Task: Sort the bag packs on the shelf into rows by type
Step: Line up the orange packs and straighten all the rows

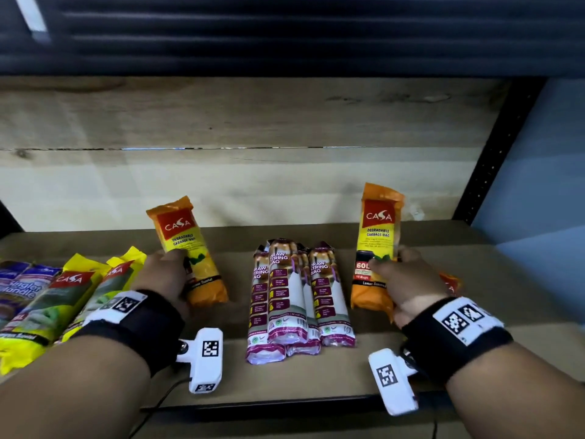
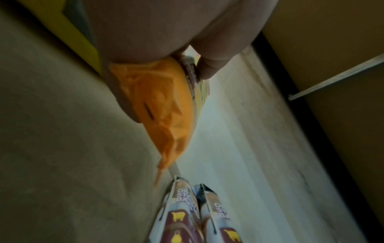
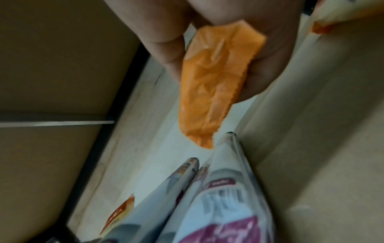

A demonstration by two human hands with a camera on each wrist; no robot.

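My left hand [image 1: 167,274] grips an orange Casa garbage-bag pack [image 1: 186,245], tilted up off the shelf; its orange end [image 2: 158,105] shows in the left wrist view. My right hand [image 1: 408,277] grips a second orange Casa pack [image 1: 376,245], held nearly upright, its orange end [image 3: 209,85] between thumb and fingers. Between the two hands lies a cluster of white-and-maroon draw string bag packs [image 1: 297,296]. Yellow Casa packs [image 1: 76,289] and blue singlet handle packs [image 1: 22,286] lie at the left. Another orange pack [image 1: 451,285] peeks out behind my right hand.
The packs lie on a brown shelf board [image 1: 316,369] with a pale wooden back panel [image 1: 253,185]. A black metal upright [image 1: 493,160] stands at the right rear corner. Bare board stretches behind the packs and at the right [image 1: 522,280].
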